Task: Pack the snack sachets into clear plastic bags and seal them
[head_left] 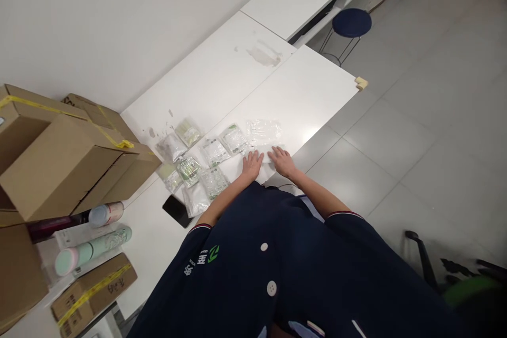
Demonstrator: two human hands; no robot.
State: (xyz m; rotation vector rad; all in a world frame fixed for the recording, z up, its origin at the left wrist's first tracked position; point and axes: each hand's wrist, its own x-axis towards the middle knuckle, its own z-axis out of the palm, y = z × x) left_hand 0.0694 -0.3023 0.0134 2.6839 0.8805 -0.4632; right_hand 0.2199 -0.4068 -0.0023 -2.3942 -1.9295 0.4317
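Note:
A clear plastic bag (264,131) lies flat on the white table (312,84) in front of me. My left hand (252,165) rests at its lower left edge, fingers spread. Beside it, my right hand (281,160) lies at the bag's lower right edge with its fingers stretched out. Neither hand grips anything. Left of the bag are printed clear packets, among them one packet (234,139) and another packet (216,151). Several more filled packets, such as a green-printed packet (189,170), lie in a cluster farther left.
A black phone (177,211) lies by the packets. Cardboard boxes (59,163) are stacked on the left, near a mint green bottle (93,250) and a jar (106,214). A blue stool (351,23) stands beyond the table, whose corner has a yellow guard (360,83).

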